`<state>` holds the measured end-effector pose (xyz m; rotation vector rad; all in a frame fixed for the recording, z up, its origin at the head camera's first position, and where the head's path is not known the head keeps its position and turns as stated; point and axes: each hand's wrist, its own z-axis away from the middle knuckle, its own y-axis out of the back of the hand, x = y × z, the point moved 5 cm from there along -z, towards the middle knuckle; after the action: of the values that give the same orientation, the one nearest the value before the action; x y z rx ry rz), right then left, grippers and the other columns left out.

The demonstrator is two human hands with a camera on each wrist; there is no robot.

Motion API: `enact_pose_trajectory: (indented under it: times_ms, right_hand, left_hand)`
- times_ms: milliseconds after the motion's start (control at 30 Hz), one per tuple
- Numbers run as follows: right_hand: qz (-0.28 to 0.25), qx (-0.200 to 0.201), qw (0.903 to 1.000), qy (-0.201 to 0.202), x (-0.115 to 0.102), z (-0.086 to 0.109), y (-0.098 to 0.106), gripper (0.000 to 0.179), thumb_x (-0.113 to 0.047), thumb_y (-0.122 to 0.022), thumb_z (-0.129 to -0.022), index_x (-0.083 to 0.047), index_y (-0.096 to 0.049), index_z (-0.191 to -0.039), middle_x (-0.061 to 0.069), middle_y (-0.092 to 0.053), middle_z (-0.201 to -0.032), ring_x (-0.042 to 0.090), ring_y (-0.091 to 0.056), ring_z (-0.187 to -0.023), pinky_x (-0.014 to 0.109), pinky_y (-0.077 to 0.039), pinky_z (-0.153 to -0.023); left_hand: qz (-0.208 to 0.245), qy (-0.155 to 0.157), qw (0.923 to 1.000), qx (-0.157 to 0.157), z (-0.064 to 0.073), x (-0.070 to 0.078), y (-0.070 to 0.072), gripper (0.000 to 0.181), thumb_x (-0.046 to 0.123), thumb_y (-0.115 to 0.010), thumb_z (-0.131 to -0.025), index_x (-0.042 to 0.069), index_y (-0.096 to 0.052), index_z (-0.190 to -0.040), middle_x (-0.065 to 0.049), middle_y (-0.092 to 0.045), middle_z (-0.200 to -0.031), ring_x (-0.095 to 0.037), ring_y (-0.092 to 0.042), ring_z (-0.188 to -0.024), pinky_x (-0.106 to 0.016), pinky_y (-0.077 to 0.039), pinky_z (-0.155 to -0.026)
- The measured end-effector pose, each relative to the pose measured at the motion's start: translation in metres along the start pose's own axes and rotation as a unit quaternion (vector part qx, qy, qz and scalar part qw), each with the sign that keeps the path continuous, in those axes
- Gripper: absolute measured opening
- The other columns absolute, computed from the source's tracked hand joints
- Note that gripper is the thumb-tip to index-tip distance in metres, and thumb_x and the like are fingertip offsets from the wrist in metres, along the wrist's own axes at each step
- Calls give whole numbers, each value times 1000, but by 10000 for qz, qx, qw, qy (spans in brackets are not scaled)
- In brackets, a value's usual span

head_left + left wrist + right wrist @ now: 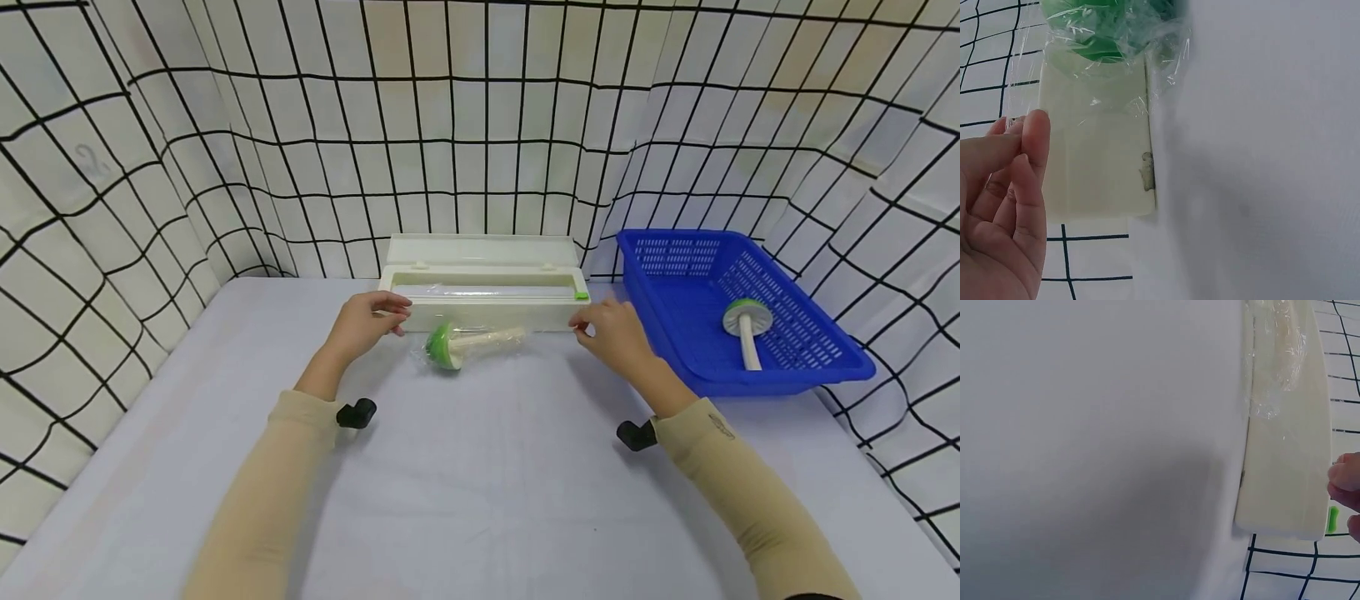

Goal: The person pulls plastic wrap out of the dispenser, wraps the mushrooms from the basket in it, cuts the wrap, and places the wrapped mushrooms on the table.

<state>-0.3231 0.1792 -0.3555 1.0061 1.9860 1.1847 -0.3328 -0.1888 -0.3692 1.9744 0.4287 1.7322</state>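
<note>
One wrapped piece [469, 341], head view: centre of the frame; glossy green domed cap, pale stick, crinkled clear wrapping.
White box [517, 317]: just behind it, lid raised, clear film [480, 291] inside, green slider [581, 295] at its right end.
Blue basket [742, 386]: right of the frame, holding a second green-and-white piece [748, 321].
Writing: upper left, a faint grey mark [90, 158] resembling a "2"; on the right sleeve, a small dark print [722, 427], too small to read.
Left wrist view: left hand [1007, 194] at left, thumb and fingers pinching clear film; green cap at top, dark smudge [1147, 172] on the box's edge.
Right wrist view: right hand [1347, 484] cut by the right edge, fingertips together; whether they grip film cannot be told. Wrapped stick, upper right.
</note>
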Motion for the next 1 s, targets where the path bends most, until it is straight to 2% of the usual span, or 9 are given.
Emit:
enact_pose_trajectory:
  times_ms: [133,400,533,667,867,1000]
  right_hand:
    - [84,-140,9997,182,-5,7,0,16,-5,-80,-86,-10,-83,-101,6,-77,-92,28,-63,-84,41,-44,-69]
    - [-37,-336,9970,692,-14,19,-7,22,-1,-81,-84,-15,-84,-100,1,-74,-82,23,-60,-73,38,-39,-65]
    - [-85,-764,9940,775,-19,21,-14,30,2,-78,-83,-18,-84,-105,-2,-69,-78,18,-57,-70,36,-36,-65]
    - [-111,-1205,9891,833,-24,22,-22,36,4,-75,-84,-19,-82,-111,-5,-58,-70,12,-51,-66,36,-35,-67]
    - [38,-1582,9844,771,-26,22,-26,38,4,-71,-85,-19,-81,-114,-7,-51,-67,10,-46,-63,34,-33,-67]
    - [92,-1876,9795,726,-28,20,-29,40,6,-67,-87,-19,-81,-114,-5,-51,-67,11,-40,-62,34,-29,-67]
  left_hand:
    - [128,9,9999,45,1,-1,0,28,3,-63,-102,-5,-66,-129,-22,-69,-122,-26,-72,-98,-43,-54,-94]
    - [32,133,9999,74,6,-2,0,23,2,-60,-102,-6,-71,-120,-21,-72,-118,-35,-68,-110,-45,-51,-99]
    - [-107,200,9997,52,7,-3,0,22,2,-57,-102,-4,-74,-114,-18,-73,-114,-35,-66,-111,-47,-50,-98]
    - [-226,236,9995,6,8,-4,-1,24,3,-55,-101,-3,-75,-113,-17,-74,-112,-35,-64,-113,-50,-49,-98]
    - [-691,365,9964,-314,8,-7,-8,28,3,-52,-100,1,-77,-114,-16,-75,-108,-36,-64,-114,-51,-51,-95]
    - [-914,286,9942,-494,7,-6,-15,30,-2,-51,-98,0,-77,-112,-18,-74,-111,-35,-66,-107,-46,-53,-87]
